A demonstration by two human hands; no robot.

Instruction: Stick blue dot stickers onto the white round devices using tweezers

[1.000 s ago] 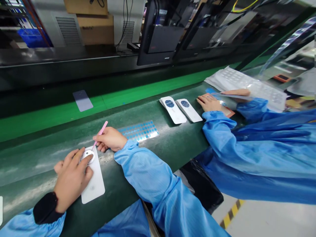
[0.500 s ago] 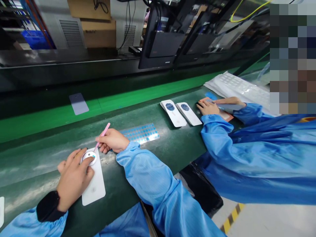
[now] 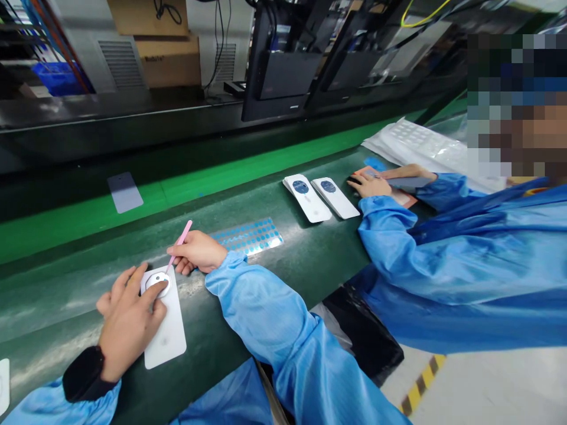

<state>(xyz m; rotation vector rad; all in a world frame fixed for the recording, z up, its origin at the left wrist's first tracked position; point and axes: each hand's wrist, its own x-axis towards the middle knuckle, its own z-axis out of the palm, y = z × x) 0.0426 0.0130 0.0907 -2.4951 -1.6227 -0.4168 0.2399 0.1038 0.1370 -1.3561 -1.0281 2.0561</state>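
Observation:
My left hand [image 3: 127, 321], with a black wristband [image 3: 83, 373], grips a round white disc [image 3: 158, 282] with a dark centre. The disc sits on a long white card [image 3: 166, 333] lying on the green belt [image 3: 283, 245]. My right hand [image 3: 197, 251] holds slim pink tweezers [image 3: 181, 241], their tip at the disc's upper edge. A sheet of small blue round stickers [image 3: 250, 236] lies just beyond my right hand. Farther right are two white cards with blue round labels [image 3: 308, 198].
A co-worker's two hands [image 3: 370, 186] in blue sleeves work on an orange pad at the right. Beyond them lies a clear plastic sheet [image 3: 411, 144]. A grey card [image 3: 125, 192] lies on the green strip. A black bag [image 3: 363, 333] hangs below the belt's near edge.
The whole view has drifted slightly. My left fingers have shifted toward the lower left, showing more of the card's top end. The co-worker's upper hand has moved left.

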